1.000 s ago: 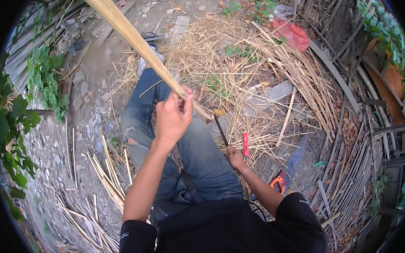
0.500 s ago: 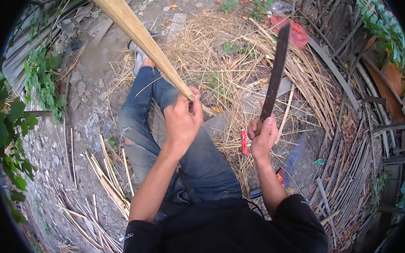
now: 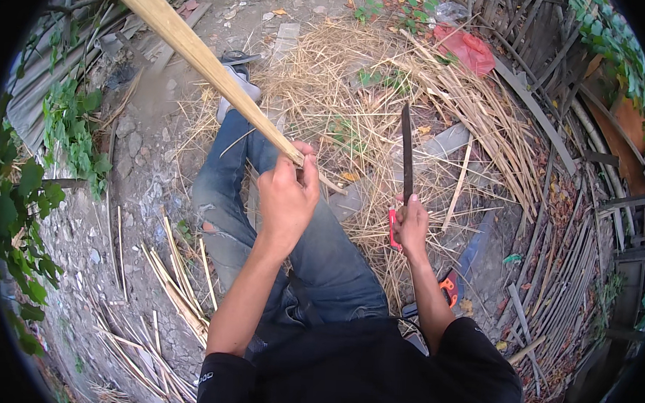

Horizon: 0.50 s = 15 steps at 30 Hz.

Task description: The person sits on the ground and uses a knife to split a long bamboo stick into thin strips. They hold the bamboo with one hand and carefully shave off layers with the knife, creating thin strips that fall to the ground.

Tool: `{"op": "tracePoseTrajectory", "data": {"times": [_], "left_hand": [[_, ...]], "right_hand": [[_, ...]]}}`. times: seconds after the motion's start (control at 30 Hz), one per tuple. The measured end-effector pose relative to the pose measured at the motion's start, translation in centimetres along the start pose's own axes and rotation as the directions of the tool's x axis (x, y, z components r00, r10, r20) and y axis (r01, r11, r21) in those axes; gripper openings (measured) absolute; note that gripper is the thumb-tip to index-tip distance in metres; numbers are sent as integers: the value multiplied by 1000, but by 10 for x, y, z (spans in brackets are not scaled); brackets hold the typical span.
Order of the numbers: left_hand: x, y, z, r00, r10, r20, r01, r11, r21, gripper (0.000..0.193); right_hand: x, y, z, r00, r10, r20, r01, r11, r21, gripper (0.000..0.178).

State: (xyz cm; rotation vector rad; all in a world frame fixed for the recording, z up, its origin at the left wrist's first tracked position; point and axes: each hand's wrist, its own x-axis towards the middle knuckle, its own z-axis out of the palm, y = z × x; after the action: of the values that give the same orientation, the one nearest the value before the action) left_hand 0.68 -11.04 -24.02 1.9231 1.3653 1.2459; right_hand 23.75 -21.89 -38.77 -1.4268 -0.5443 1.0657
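Note:
My left hand (image 3: pixel 287 200) is closed round the near end of a long pale strip of split wood, perhaps bamboo (image 3: pixel 199 56), which runs up past the upper left edge of the view. In my right hand (image 3: pixel 411 229) is the handle of a machete with a long dark blade (image 3: pixel 407 144), pointing away from me and apart from the strip. The handle itself is mostly hidden by my fingers. Just left of that hand, a small red tool (image 3: pixel 394 231) lies on the straw. My legs in jeans stretch out beneath the left hand.
A handsaw with an orange handle (image 3: pixel 450 287) lies near my right forearm. Split strips (image 3: pixel 497 141) are piled at the far right, and more strips (image 3: pixel 176 289) lie at my left. Straw (image 3: pixel 322 70) covers the ground ahead. A red plastic bag (image 3: pixel 465 50) lies near the fence.
The machete has dropped lower and tilted so its tip points slightly left. My right hand has shifted a little left. The left hand still grips the strip, nearly in place.

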Motion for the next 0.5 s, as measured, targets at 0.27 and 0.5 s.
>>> {"op": "tracePoseTrajectory", "data": {"times": [0.27,0.5], "left_hand": [[8,24,18,999,50,11,-50,999,-8,12],[-6,-4,2,1000,-29,2,29,999,22,12]], "right_hand": [[14,137,-10,966,-256,42,258,965,-38,57],[16,95,-1,977,211,35,-174,878,-446,62]]}}
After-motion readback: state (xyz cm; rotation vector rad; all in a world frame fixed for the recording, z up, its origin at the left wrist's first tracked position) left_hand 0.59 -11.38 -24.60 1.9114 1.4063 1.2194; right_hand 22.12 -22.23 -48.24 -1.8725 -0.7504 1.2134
